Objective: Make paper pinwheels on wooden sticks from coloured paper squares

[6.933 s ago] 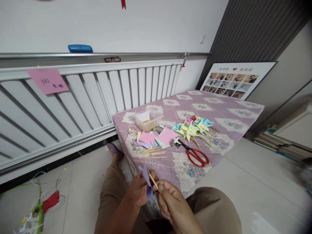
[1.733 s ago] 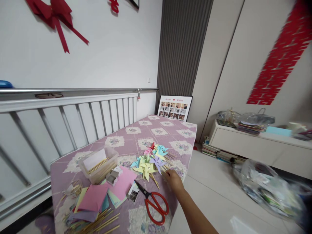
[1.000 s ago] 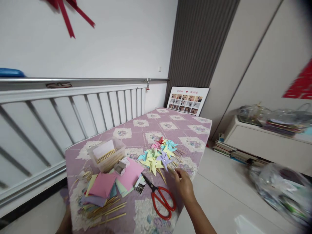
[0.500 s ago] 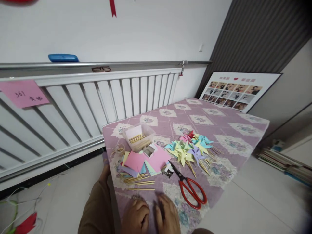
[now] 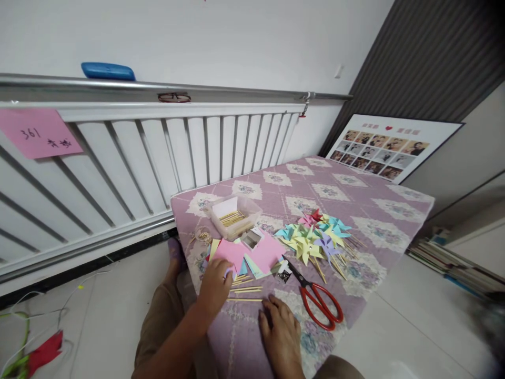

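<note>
1. Paper squares (image 5: pixel 236 251) lie in a loose stack near the front left corner of the quilt (image 5: pixel 355 221). They are mostly pink, with yellow, teal and lilac edges showing.
2. The left hand (image 5: pixel 215 287) sits on the stack's near edge, its fingertips (image 5: pixel 226 273) curled down onto a lilac sheet. We cannot tell whether they pinch the sheet or only press on it.
3. The right hand (image 5: pixel 282 329) lies palm down on the quilt with its fingers loosely extended, holding nothing. Its fingertips stop just short of the wooden sticks (image 5: pixel 246 289), which lie loose between the two hands, touching the paper's near edge.
4. Containers: a clear plastic tub (image 5: pixel 235 217) stands behind the paper. It holds a bundle of the same thin sticks and a white sheet propped against one wall. A small open cardboard box (image 5: pixel 252 239) rests on the pink sheets, and we cannot make out its contents.
5. Pinwheels (image 5: pixel 311 239) form a heap to the right of the paper. They are folded paper in yellow, teal, pink, red and lilac, and their stick handles fan out towards the quilt's edge.
6. Scissors (image 5: pixel 321 302) lie just right of the right hand. They have red looped handles and dark blades, which are closed, with the tips pointing towards the paper.
7. The quilt itself is mauve stitched cloth with pale floral diamond patches.
8. Behind it runs a white slatted rail (image 5: pixel 197 142) with a handwritten pink note (image 5: pixel 37 131) stuck to it.
</note>
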### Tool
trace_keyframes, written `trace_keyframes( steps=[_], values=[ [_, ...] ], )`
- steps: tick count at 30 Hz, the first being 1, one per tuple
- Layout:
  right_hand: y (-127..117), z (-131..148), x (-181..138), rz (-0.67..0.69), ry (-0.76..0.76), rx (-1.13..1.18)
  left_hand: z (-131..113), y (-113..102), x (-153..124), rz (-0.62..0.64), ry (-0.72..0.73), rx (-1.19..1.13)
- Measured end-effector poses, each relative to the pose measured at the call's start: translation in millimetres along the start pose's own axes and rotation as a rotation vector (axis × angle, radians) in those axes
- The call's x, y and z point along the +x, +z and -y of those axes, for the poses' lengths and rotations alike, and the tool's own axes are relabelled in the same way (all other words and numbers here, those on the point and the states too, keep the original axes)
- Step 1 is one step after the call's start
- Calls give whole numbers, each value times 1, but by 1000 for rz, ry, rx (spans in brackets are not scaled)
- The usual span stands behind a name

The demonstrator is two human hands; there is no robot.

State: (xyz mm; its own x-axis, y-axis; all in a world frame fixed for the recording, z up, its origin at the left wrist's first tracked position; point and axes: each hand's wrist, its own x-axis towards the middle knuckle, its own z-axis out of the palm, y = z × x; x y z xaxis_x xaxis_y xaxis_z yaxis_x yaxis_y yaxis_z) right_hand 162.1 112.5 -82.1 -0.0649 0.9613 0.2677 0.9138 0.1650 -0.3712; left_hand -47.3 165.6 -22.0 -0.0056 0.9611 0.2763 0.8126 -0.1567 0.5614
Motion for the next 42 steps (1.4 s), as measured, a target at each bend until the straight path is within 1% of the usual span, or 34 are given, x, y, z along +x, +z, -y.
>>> trace_keyframes(
  steps=[1,3,5,7,10,14,19,26,42],
  values=[
    [0,1,0,4,3,-5,4,-5,18,13,0,20],
    [-1,2,0,12,6,-12,11,-7,46,61,25,34],
    [-2,4,0,17,11,-18,16,-2,62,103,37,50],
    [-4,6,1,19,22,-25,18,8,67,142,38,66],
    [-5,8,2,23,31,-33,22,21,65,175,18,90],
    [-6,8,1,13,20,-33,27,30,58,163,-20,102],
    [-5,7,2,2,14,-26,28,33,54,139,-62,101],
    [-7,8,1,14,23,-18,22,36,53,145,-98,114],
    [-9,9,2,30,23,-19,17,37,55,145,-124,185]
  ],
)
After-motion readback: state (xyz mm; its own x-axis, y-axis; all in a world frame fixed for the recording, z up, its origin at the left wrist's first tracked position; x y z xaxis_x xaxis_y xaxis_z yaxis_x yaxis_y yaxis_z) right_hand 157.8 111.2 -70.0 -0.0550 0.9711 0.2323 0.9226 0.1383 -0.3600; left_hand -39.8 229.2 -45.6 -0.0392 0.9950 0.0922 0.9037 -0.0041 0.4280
